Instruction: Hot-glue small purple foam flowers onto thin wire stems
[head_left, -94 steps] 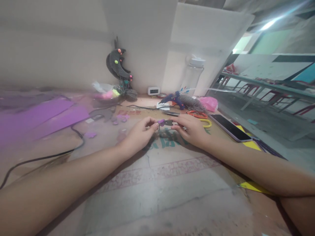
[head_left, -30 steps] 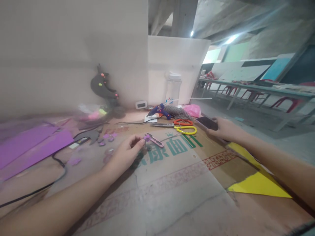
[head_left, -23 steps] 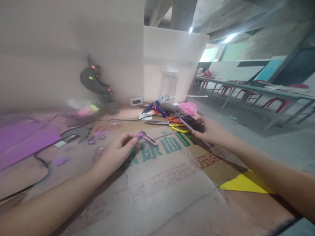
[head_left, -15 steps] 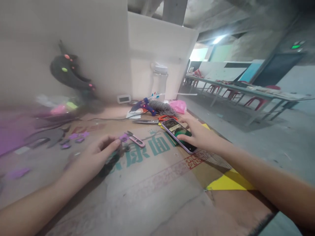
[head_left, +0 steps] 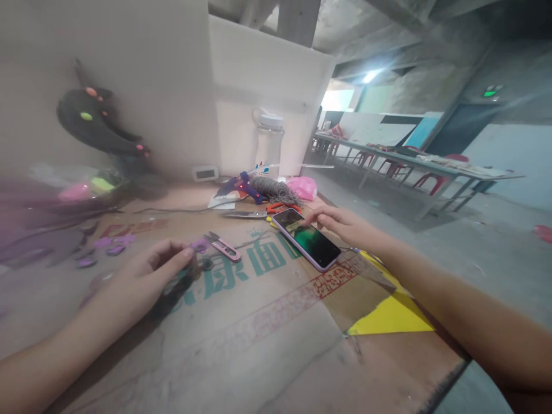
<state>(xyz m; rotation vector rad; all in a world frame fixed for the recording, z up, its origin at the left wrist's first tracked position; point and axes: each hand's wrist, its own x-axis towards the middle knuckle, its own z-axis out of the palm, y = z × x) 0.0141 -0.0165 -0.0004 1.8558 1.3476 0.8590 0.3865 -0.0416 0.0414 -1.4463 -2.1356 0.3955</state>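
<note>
On the cardboard, left hand pinching a purple piece, right hand unclenched beside the lit phone

phone right of snips | glue gun behind — bottle rearmost

We wore our single camera on the head, looking forward and down, close over the bench. It faced the white wall at 12 o'clock, with the left hand at 11 o'clock and the right hand at 1 o'clock.
</note>
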